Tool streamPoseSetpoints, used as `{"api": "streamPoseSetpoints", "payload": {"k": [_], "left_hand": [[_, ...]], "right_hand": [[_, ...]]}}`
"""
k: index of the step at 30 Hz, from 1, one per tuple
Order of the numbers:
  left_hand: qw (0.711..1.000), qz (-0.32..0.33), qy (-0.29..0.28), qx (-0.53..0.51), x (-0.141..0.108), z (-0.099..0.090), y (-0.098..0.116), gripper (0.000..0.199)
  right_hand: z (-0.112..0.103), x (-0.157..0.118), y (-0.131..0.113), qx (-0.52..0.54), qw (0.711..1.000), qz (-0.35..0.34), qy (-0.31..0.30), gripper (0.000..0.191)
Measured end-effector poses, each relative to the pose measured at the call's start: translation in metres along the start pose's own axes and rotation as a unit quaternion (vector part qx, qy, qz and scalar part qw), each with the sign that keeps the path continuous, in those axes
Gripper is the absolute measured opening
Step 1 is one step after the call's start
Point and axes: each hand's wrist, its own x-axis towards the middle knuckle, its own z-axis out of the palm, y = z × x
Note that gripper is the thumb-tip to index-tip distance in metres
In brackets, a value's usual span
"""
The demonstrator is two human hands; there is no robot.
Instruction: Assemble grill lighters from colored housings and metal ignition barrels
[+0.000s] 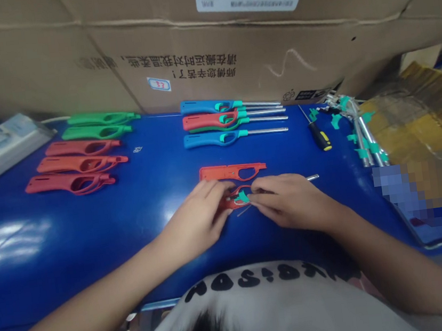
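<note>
You've got a blue workbench [57, 271] under everything; green lighter shells [98, 119] and red lighter shells [81, 164] lie at left; assembled lighters [209, 139] top centre; a screwdriver [320, 136] and metal barrels [366, 137] at right.

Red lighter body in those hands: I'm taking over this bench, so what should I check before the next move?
Left hand and right hand gripping the red lighter body: ok.
Green clip seated in the body: cannot tell, fingers cover it.
Metal tube sticking out past the right hand: ok.
Thin wire below the hands connected: cannot tell.
Red shell lying just above the hands, ready: ok.
</note>
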Motion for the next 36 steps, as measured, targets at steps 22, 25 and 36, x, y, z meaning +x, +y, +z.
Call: {"api": "streamPoseSetpoints", "payload": {"k": [22,25,36], "left_hand": [[0.97,-0.131,0.047,-0.2,0.007,0.01,0.003,0.006],[0.964,-0.143,0.05,-0.219,0.007,0.01,0.004,0.007],[0.985,-0.06,-0.006,-0.161,0.007,0.003,0.001,0.016]], "right_hand": [[0.012,0.004,-0.002,0.077,0.995,0.064,0.027,0.026],[0.013,0.004,-0.003,0.085,0.994,0.064,0.028,0.024],[0.013,0.005,-0.002,0.077,0.995,0.068,0.019,0.024]]}}
